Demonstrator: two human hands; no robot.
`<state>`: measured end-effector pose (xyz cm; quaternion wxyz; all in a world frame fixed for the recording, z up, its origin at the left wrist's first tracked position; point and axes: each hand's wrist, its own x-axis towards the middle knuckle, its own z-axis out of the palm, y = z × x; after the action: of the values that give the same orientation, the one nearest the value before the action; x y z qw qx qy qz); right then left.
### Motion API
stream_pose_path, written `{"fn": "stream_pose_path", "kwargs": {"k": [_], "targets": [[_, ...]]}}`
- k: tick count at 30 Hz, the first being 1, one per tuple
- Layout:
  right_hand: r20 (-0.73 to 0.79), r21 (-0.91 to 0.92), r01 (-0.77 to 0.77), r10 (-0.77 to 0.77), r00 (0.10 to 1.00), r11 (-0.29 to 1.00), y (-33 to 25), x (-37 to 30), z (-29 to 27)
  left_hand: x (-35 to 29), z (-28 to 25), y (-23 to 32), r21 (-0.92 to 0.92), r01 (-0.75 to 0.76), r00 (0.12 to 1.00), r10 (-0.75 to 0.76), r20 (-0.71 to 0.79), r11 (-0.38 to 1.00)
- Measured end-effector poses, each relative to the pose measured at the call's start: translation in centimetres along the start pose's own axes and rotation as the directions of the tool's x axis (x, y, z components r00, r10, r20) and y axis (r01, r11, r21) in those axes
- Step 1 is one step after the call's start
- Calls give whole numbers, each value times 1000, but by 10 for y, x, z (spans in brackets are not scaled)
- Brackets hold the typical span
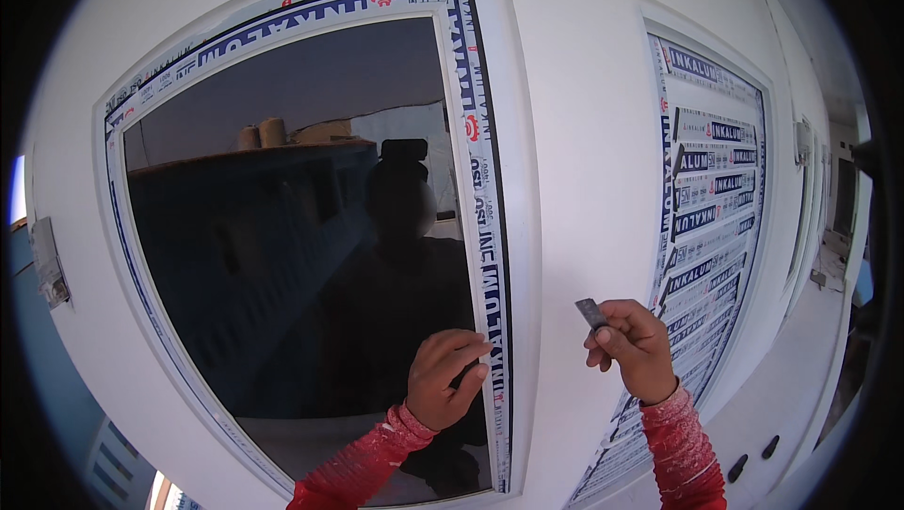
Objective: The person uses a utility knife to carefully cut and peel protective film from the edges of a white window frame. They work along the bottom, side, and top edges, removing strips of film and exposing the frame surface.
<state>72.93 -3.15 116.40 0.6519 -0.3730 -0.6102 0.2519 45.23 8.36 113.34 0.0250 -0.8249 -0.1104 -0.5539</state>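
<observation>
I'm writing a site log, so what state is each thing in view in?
Dark glass pane: reflective, no crack visible
Frame film: on the frame
Slatted panel: bearing printed film strips
Left hand: fingers bent, parted, at the frame film
Right hand: closed on the flat dark piece
Flat dark piece: held, tilted
Red sleeves: dusted white

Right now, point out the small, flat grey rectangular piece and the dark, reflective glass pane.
Small, flat grey rectangular piece (590, 312): head view, its exposed flat face.
Dark, reflective glass pane (292, 251): head view, bare glass near its middle.
</observation>
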Motion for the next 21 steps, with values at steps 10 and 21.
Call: {"fn": "stream_pose_path", "kwargs": {"k": [10, 21], "targets": [[319, -948, 179, -773, 547, -264, -246, 294, 27, 317, -71, -44, 799, -182, 838, 516, -180, 573], [461, -887, 155, -816, 347, -435, -261, 361, 35, 330, -59, -60, 898, -138, 840, 529, -117, 418]]}}
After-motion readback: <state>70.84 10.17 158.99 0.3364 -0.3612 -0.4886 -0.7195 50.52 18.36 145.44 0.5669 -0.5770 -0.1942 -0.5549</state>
